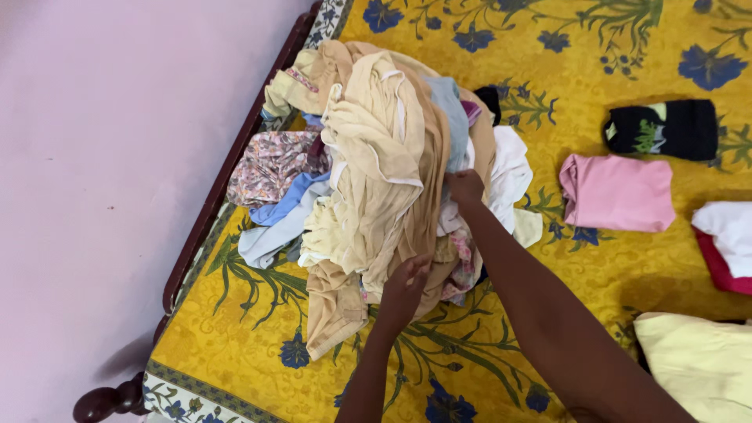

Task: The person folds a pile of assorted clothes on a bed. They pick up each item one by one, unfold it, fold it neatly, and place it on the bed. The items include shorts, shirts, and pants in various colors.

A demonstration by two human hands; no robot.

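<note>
Nearest the camera, a pale yellow pillow [697, 360] is seen at the lower right of a yellow bedspread [258, 345] patterned with blue flowers; the left hand [403, 290] is closed on the lower fold of a tan garment [376, 180] draped over a heap of mixed clothes [282, 188]; the right hand [465, 188] is clenched on cloth higher in the heap; farther right, a folded pink garment [619, 192], a white and red one [724, 243] and a black one [666, 129] are laid apart.
</note>
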